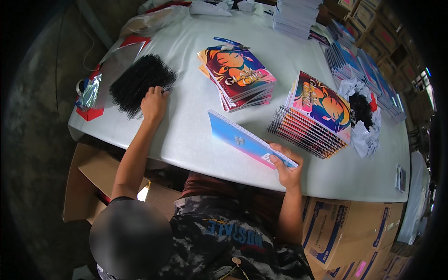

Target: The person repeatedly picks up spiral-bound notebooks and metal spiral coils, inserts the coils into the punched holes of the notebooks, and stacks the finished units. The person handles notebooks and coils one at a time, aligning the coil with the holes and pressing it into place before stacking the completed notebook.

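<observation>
My left hand (155,103) is at the near right side of a pile of black spiral binding coils (140,77), its fingers curled down onto the coils. My right hand (286,164) grips the right end of a notebook (242,140) with a blue-to-pink cover, thumb on top. A row of punched holes runs along its far long edge, and no coil shows in it. Beyond it sits a stack of notebooks (240,70) with colourful illustrated covers. To the right stands another stack of notebooks (322,109), with black coils along their edges.
A blue pen (228,42) lies at the far end of the middle stack. Crumpled paper with black scraps (364,119) is at the table's right, near piles of blue books (345,63). A tall paper stack (296,18) stands behind. Cardboard boxes (345,228) are below the table (186,135).
</observation>
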Action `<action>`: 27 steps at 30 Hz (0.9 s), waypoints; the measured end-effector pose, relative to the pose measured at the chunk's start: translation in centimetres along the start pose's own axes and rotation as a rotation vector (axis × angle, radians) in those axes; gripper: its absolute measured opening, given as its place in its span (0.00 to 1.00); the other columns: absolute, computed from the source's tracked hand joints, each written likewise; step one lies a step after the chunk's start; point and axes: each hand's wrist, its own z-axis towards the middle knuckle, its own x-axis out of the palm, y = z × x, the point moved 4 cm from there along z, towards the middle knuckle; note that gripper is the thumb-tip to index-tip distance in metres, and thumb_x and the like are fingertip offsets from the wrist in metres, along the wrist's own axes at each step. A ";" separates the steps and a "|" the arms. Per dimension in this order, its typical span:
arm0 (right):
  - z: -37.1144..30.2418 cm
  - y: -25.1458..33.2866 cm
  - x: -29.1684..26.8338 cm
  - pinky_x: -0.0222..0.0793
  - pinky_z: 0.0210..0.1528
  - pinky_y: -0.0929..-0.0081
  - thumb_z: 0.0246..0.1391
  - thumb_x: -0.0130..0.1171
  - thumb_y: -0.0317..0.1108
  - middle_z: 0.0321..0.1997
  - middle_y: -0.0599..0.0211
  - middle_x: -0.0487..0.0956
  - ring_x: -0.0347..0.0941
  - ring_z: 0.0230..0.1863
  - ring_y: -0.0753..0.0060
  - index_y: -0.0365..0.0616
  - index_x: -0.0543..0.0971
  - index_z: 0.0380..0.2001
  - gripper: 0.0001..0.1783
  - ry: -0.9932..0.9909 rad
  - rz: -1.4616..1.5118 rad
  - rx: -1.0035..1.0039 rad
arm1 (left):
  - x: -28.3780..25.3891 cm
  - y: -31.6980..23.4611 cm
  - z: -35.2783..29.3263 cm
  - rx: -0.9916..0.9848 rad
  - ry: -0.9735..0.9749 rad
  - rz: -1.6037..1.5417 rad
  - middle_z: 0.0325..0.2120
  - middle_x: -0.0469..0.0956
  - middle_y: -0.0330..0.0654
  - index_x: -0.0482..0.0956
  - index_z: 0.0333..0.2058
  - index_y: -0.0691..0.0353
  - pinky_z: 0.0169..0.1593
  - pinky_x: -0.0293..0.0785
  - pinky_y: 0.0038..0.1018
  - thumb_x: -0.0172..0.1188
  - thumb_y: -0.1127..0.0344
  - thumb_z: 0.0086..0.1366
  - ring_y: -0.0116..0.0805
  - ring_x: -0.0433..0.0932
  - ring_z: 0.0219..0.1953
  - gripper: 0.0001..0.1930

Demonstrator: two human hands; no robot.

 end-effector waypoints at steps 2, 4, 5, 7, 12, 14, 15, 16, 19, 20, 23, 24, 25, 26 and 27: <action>0.5 0.6 -0.1 0.67 0.50 0.76 0.49 0.58 0.18 0.43 0.53 0.79 0.75 0.46 0.68 0.32 0.76 0.42 0.14 0.050 0.022 -0.018 | -2.2 -0.3 0.4 -0.068 -0.088 -0.146 0.33 0.75 0.43 0.79 0.33 0.58 0.40 0.70 0.35 0.59 0.56 0.56 0.41 0.75 0.38 0.13; 0.7 0.7 0.2 0.68 0.49 0.77 0.49 0.58 0.18 0.43 0.54 0.79 0.75 0.44 0.70 0.32 0.77 0.41 0.13 0.043 0.007 -0.048 | -4.2 0.6 1.1 -0.197 -0.071 -0.284 0.31 0.77 0.43 0.79 0.30 0.59 0.39 0.71 0.34 0.60 0.56 0.56 0.41 0.77 0.36 0.13; 0.6 0.8 0.2 0.68 0.48 0.77 0.49 0.58 0.18 0.42 0.54 0.79 0.75 0.43 0.71 0.32 0.77 0.41 0.13 0.041 -0.002 -0.061 | -4.1 1.5 2.0 -0.306 -0.003 -0.366 0.28 0.79 0.45 0.80 0.29 0.61 0.39 0.71 0.33 0.61 0.55 0.55 0.41 0.78 0.32 0.14; 0.4 0.7 0.0 0.69 0.47 0.78 0.49 0.58 0.18 0.42 0.55 0.79 0.75 0.42 0.73 0.32 0.77 0.40 0.13 0.000 -0.065 -0.011 | -3.9 2.4 3.0 -0.297 0.039 -0.352 0.27 0.79 0.45 0.79 0.32 0.61 0.39 0.71 0.34 0.60 0.55 0.56 0.43 0.78 0.33 0.14; 0.7 0.8 -0.1 0.69 0.45 0.80 0.48 0.58 0.17 0.41 0.56 0.80 0.75 0.41 0.75 0.32 0.78 0.40 0.13 -0.049 -0.091 -0.002 | -0.4 -0.1 2.0 0.023 0.070 0.017 0.39 0.73 0.45 0.72 0.42 0.58 0.45 0.70 0.39 0.57 0.52 0.58 0.43 0.72 0.45 0.19; 0.6 0.8 0.1 0.69 0.45 0.80 0.48 0.58 0.17 0.41 0.56 0.80 0.75 0.41 0.75 0.32 0.78 0.40 0.13 -0.052 -0.089 -0.001 | 0.2 -0.2 2.2 0.005 0.101 -0.072 0.36 0.74 0.45 0.73 0.41 0.57 0.43 0.70 0.39 0.56 0.55 0.58 0.45 0.73 0.42 0.16; 0.5 0.9 -0.1 0.69 0.45 0.80 0.48 0.58 0.17 0.42 0.56 0.80 0.75 0.41 0.76 0.32 0.77 0.40 0.13 -0.058 -0.090 -0.002 | 0.1 -0.4 2.6 -0.011 0.078 -0.116 0.35 0.74 0.46 0.72 0.40 0.57 0.43 0.70 0.39 0.55 0.56 0.58 0.46 0.74 0.41 0.15; 0.4 0.9 -0.1 0.69 0.45 0.80 0.48 0.58 0.17 0.42 0.56 0.79 0.75 0.41 0.76 0.32 0.77 0.40 0.13 -0.060 -0.089 -0.001 | -0.5 -0.3 2.9 -0.030 0.059 -0.159 0.35 0.75 0.46 0.72 0.40 0.57 0.43 0.70 0.39 0.55 0.56 0.59 0.47 0.74 0.41 0.14; 0.4 1.1 -0.3 0.69 0.45 0.80 0.49 0.57 0.18 0.42 0.57 0.79 0.75 0.41 0.76 0.32 0.77 0.40 0.13 -0.071 -0.091 0.014 | -1.4 1.1 4.2 -0.169 0.063 -0.180 0.35 0.77 0.48 0.72 0.38 0.59 0.42 0.70 0.40 0.50 0.55 0.62 0.51 0.75 0.41 0.14; 0.4 1.2 -0.2 0.69 0.46 0.80 0.49 0.57 0.18 0.42 0.57 0.79 0.75 0.41 0.76 0.32 0.77 0.40 0.13 -0.071 -0.088 0.020 | -0.8 2.2 4.6 -0.236 0.099 -0.160 0.35 0.78 0.48 0.73 0.37 0.59 0.43 0.70 0.40 0.48 0.54 0.63 0.51 0.75 0.41 0.15; 0.4 0.9 -0.5 0.69 0.46 0.80 0.49 0.57 0.18 0.43 0.57 0.79 0.75 0.42 0.75 0.32 0.77 0.40 0.13 -0.089 -0.073 0.025 | -1.0 0.7 4.3 -0.187 0.141 -0.152 0.33 0.79 0.48 0.73 0.38 0.59 0.43 0.69 0.41 0.45 0.52 0.64 0.51 0.76 0.40 0.17; 0.4 0.8 -0.5 0.69 0.46 0.80 0.49 0.57 0.18 0.43 0.57 0.79 0.74 0.42 0.75 0.32 0.77 0.40 0.13 -0.089 -0.074 0.030 | -1.3 0.6 4.4 -0.169 0.155 -0.155 0.33 0.79 0.47 0.73 0.38 0.59 0.43 0.69 0.41 0.45 0.52 0.65 0.51 0.76 0.40 0.17; 0.4 0.8 -0.5 0.69 0.46 0.80 0.49 0.57 0.18 0.43 0.57 0.79 0.74 0.42 0.75 0.32 0.77 0.40 0.13 -0.088 -0.075 0.035 | -1.5 0.7 4.5 -0.151 0.168 -0.158 0.32 0.79 0.47 0.73 0.38 0.59 0.43 0.69 0.41 0.45 0.51 0.65 0.51 0.76 0.39 0.17; 0.3 0.7 -0.5 0.69 0.46 0.80 0.49 0.57 0.18 0.42 0.57 0.79 0.74 0.42 0.75 0.32 0.77 0.41 0.13 -0.088 -0.075 0.041 | -1.7 0.7 4.7 -0.133 0.181 -0.161 0.32 0.79 0.47 0.73 0.38 0.58 0.43 0.69 0.41 0.44 0.51 0.65 0.51 0.76 0.39 0.18; 0.3 0.7 -0.5 0.69 0.46 0.80 0.49 0.58 0.18 0.42 0.58 0.79 0.74 0.42 0.76 0.33 0.77 0.41 0.13 -0.086 -0.074 0.038 | -1.9 1.1 4.8 -0.155 0.222 -0.164 0.32 0.79 0.47 0.74 0.38 0.58 0.43 0.69 0.40 0.44 0.51 0.65 0.51 0.76 0.39 0.18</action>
